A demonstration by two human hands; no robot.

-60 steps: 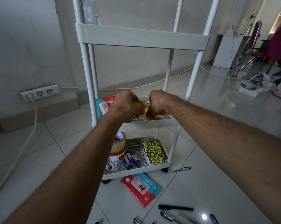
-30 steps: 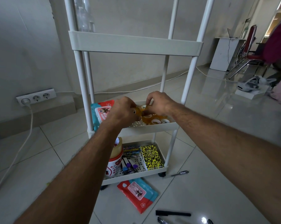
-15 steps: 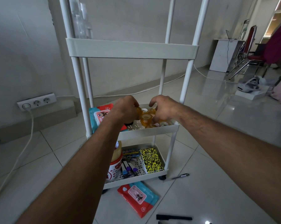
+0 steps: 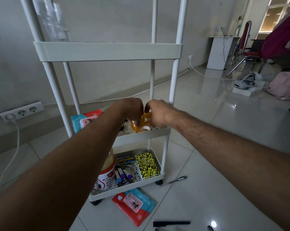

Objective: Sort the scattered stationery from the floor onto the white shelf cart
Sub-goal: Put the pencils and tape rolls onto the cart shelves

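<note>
Tape rolls (image 4: pixel 141 124), amber, small, on middle tier of white shelf cart (image 4: pixel 107 51): likely light, rigid, slick-sided, best pinched through the core; left hand (image 4: pixel 132 110) fingers curled down onto one, right hand (image 4: pixel 157 114) curled beside, its grip hidden.

Both forearms are bare, apparently with no sleeves, rings or watch.
</note>
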